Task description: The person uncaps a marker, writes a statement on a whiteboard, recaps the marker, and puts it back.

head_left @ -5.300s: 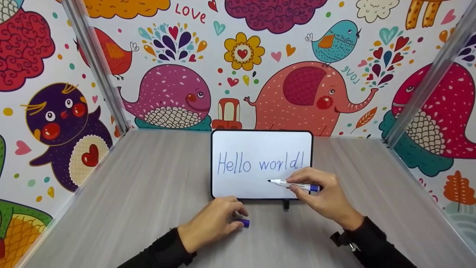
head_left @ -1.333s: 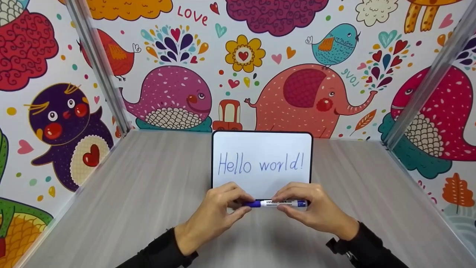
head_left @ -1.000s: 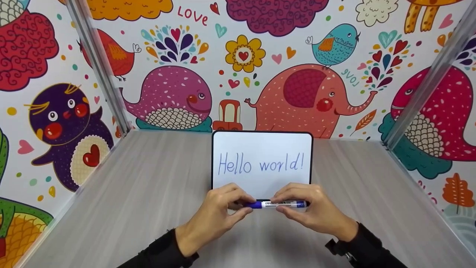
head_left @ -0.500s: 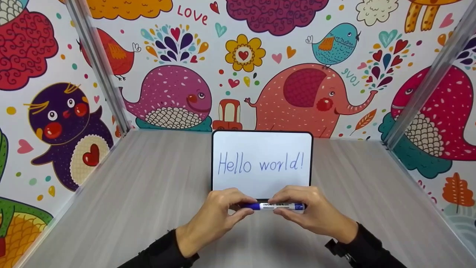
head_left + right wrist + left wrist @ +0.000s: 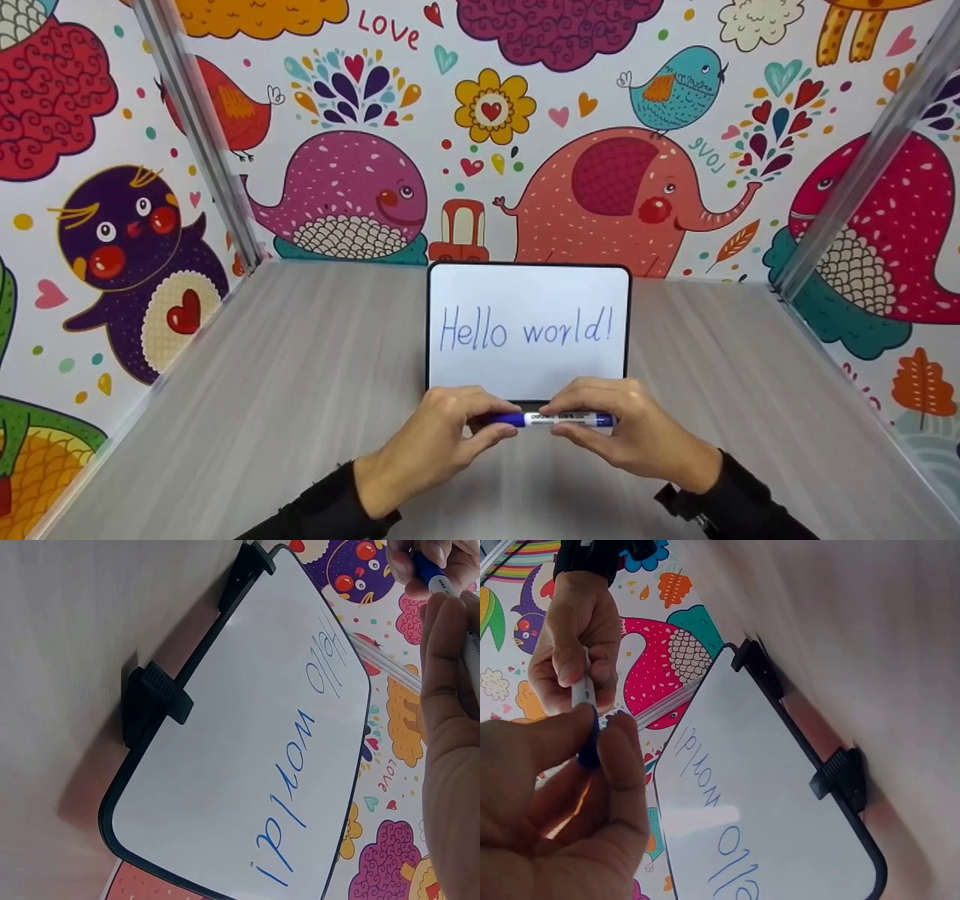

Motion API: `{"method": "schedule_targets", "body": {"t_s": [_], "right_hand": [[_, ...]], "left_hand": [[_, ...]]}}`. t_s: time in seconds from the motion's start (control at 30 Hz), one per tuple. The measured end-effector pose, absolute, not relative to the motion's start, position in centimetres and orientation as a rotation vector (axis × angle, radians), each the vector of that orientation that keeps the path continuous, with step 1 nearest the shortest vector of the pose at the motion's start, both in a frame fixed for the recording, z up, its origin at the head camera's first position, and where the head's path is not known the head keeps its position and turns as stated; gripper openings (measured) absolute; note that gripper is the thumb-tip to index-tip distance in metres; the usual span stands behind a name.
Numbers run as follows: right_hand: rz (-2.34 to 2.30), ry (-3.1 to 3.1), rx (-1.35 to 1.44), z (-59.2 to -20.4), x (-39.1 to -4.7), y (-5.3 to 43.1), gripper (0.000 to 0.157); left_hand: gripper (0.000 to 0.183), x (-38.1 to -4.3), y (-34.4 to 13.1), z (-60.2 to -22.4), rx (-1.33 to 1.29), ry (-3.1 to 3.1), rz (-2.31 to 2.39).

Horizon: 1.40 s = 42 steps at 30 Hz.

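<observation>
Between my two hands a white whiteboard marker lies level, its blue cap fitted over the left end. My left hand pinches the cap between thumb and fingers. With thumb and fingers my right hand grips the white barrel near its blue tail end. Just behind the hands stands a small black-framed whiteboard, leaning back, with "Hello world!" in blue handwriting. The left wrist view shows the blue cap between the left thumb and fingers. Part of the marker is hidden by fingers in the right wrist view.
Two black clip feet, one a nearer stand clip, hold up the board's lower edge. The grey wood-grain table reaches back to walls printed with cartoon animals. Metal posts stand at the back corners.
Earlier the marker was uncapped in my right hand, with the cap by my left hand near the table. The cap went onto the tip; both hands have since lowered slightly toward me.
</observation>
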State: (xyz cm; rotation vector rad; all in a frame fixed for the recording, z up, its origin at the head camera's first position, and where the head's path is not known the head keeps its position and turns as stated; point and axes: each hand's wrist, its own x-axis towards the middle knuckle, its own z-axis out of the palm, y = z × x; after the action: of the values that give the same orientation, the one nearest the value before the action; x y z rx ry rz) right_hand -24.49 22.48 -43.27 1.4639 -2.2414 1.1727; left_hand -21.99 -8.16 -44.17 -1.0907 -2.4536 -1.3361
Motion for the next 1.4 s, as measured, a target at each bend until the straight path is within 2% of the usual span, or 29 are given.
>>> {"method": "schedule_targets", "body": {"t_s": [0.47, 1.2, 1.4], "right_hand": [[1.209, -2.145, 1.506, -42.9, -24.2, 22.3, 0.035], [1.279, -2.106, 1.51, -43.6, -24.0, 21.8, 0.033], [1.271, -2.055, 1.538, -43.9, -24.1, 21.5, 0.037]], "left_hand": [[0.026, -21.6, -8.1, -44.1, -1.162, -2.344, -1.276], [0.023, -21.3, -7.7, -44.6, -1.231, -2.207, -1.276], [0.021, -21.3, -7.6, -44.7, -1.239, -2.205, -1.277]]}}
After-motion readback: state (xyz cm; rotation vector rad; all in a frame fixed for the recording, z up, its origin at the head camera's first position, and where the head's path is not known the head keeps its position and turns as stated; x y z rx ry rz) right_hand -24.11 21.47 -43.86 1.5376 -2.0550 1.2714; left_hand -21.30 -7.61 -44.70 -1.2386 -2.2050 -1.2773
